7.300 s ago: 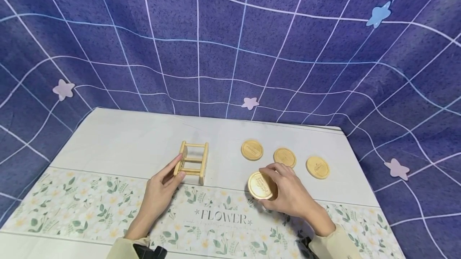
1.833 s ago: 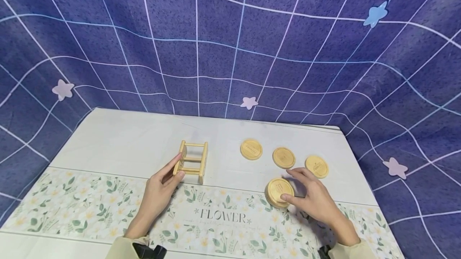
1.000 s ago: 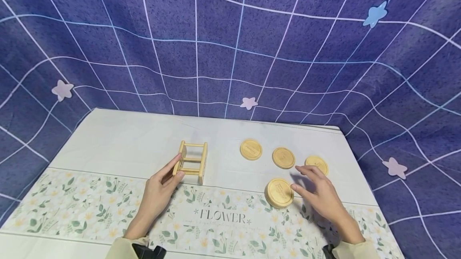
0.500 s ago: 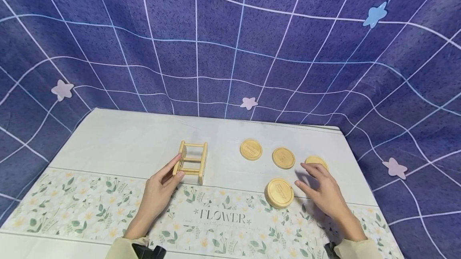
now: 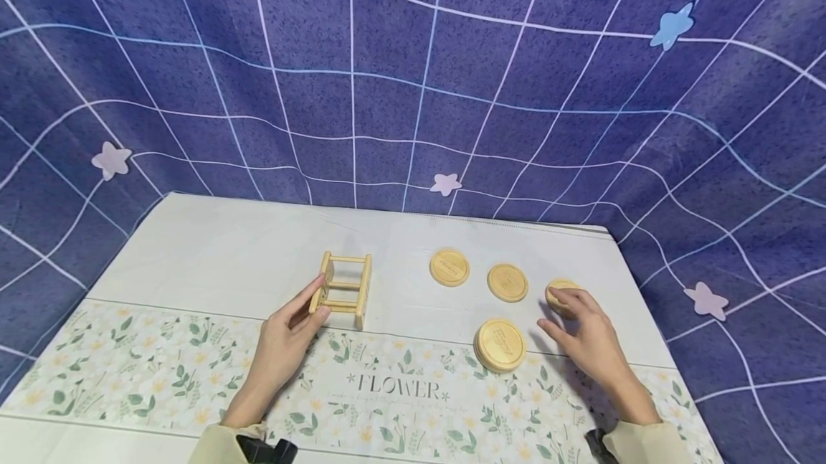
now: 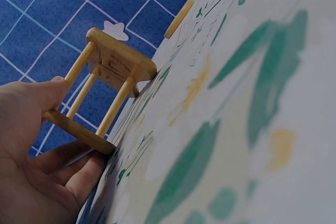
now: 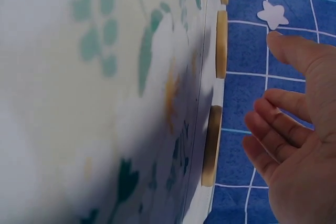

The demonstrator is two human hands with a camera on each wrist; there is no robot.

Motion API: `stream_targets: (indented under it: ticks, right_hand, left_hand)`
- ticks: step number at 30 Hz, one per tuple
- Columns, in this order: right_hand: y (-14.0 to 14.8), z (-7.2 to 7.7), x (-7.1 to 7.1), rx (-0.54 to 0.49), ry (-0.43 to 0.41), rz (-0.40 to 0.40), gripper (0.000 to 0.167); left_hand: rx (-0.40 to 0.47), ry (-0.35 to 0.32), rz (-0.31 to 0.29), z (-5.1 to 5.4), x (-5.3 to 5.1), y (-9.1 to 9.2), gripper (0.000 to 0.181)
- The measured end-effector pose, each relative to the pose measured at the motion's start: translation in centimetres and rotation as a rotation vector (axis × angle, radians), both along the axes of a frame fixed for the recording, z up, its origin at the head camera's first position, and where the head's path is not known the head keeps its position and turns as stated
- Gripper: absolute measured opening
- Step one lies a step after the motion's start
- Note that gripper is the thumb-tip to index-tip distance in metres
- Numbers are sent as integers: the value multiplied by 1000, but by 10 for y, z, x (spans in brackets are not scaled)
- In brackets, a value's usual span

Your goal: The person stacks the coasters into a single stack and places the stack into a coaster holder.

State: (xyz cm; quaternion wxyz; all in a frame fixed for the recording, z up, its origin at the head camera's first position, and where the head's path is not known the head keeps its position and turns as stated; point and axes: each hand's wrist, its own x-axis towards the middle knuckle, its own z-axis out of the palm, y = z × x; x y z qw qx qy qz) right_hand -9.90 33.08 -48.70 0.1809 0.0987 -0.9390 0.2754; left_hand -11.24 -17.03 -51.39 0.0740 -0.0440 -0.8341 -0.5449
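Observation:
My left hand (image 5: pixel 287 349) holds one side panel of a small wooden rack (image 5: pixel 364 295), thumb and fingers on either side of it. In the left wrist view the rack (image 6: pixel 121 61) stands on the cloth, with rods joining its two end panels. My right hand (image 5: pixel 594 342) hovers with spread fingers, partly covering the rightmost round wooden coaster (image 5: pixel 558 285). The right wrist view shows a gap between this hand (image 7: pixel 307 177) and that coaster (image 7: pixel 211 145). A stack of coasters (image 5: pixel 500 344) lies left of the right hand.
Two more single coasters lie flat behind the stack: a middle coaster (image 5: pixel 508 282) and a left coaster (image 5: pixel 449 267). A white table cloth (image 5: pixel 245 242) with a floral band covers the table. A blue gridded curtain (image 5: pixel 387 105) hangs along the back and sides.
Earlier my right hand held coasters tilted up; it set them down as a stack, let go and moved right to the rightmost coaster. My left hand stays on the rack.

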Motion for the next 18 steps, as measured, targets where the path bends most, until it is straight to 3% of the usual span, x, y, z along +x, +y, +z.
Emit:
stream_targets:
  ticks: [18]
  right_hand:
    - [17,-1,-6,54,13,-18,66]
  left_hand:
    - [4,-9,5,0,0,0,59]
